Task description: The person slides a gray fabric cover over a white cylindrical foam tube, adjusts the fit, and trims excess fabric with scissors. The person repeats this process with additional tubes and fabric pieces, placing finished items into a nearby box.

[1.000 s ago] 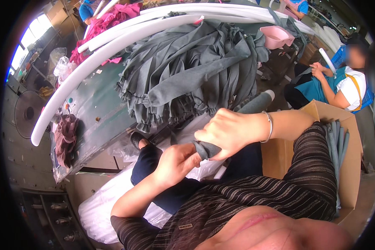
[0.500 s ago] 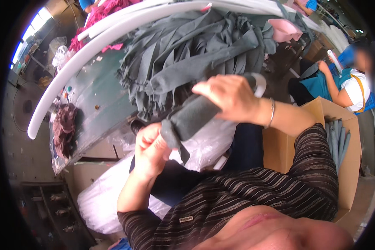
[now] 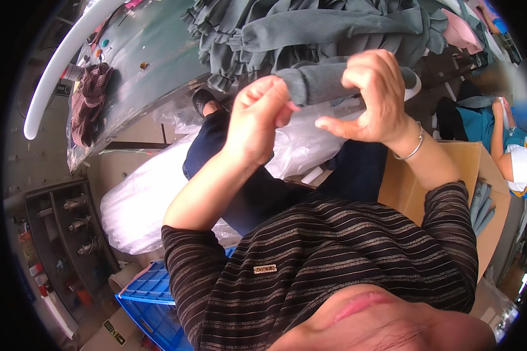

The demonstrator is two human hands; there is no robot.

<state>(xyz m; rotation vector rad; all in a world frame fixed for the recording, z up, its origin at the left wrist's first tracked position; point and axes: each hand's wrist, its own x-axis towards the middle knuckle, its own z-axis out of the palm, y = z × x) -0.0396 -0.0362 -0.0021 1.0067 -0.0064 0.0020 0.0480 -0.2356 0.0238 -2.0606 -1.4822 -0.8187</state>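
Note:
A grey fabric sleeve [image 3: 325,82] covers a white foam tube [image 3: 414,85], whose bare curved end shows beyond my right hand. My left hand [image 3: 257,114] is closed, pinching the sleeve's left end. My right hand [image 3: 377,96] stands open at the sleeve's other side, thumb spread well away below it and fingers bent over its near side. Whether those fingertips touch the cloth is hard to tell. Just beyond lies a large pile of grey fabric sleeves [image 3: 334,32] on the dark green table [image 3: 152,44].
A long white foam tube [image 3: 50,76] juts over the table's left edge by a brown checked cloth [image 3: 89,102]. A cardboard box [image 3: 418,175] with grey covered tubes stands at my right, near a co-worker [image 3: 509,134]. White plastic-wrapped bundles [image 3: 140,199] and a blue crate [image 3: 149,292] lie at lower left.
My right hand has loosened from the sleeve and its thumb has swung away. The loose cloth end hanging by my left hand no longer shows. The view has tilted down toward my body.

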